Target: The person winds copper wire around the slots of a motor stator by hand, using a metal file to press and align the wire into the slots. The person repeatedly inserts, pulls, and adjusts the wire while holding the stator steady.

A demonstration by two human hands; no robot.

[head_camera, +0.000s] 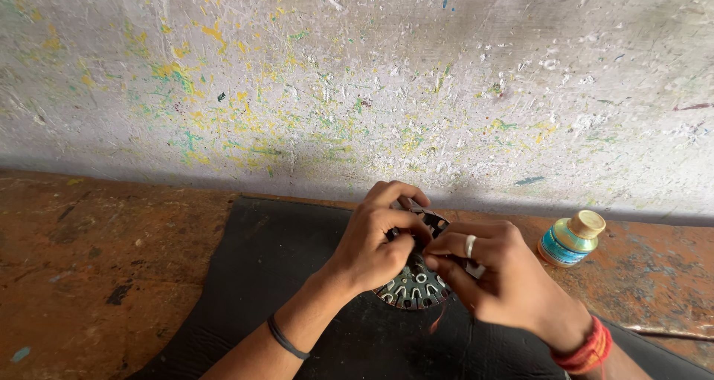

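Ahead of you stands a rough whitewashed wall (416,82), scraped and pitted, flecked all over with yellow, green and a few blue paint marks. Below it runs a worn bench top (97,261), rust-orange and stained with dark patches, meeting the wall in a shadowed line. On the bench lies a black rubber mat (260,276), one corner pointing toward the wall, and your work sits on it.

Your left hand (375,242) curls over the near-left side of a round slotted metal disc (413,285), a dark part with a ring of pale slots, tilted up from the mat. Your fingers are closed around its upper edge, so that hand grips the disc. Your right hand (494,276) presses in from the right, thumb and forefinger pinched together at the disc's rim on something too small to make out. A silver ring (470,245) sits on one finger.

A thin black band (286,339) circles your left wrist and red thread (587,348) wraps your right.

Right of your hands, a small bottle (571,239) with a tan cap and blue label lies on the bench.
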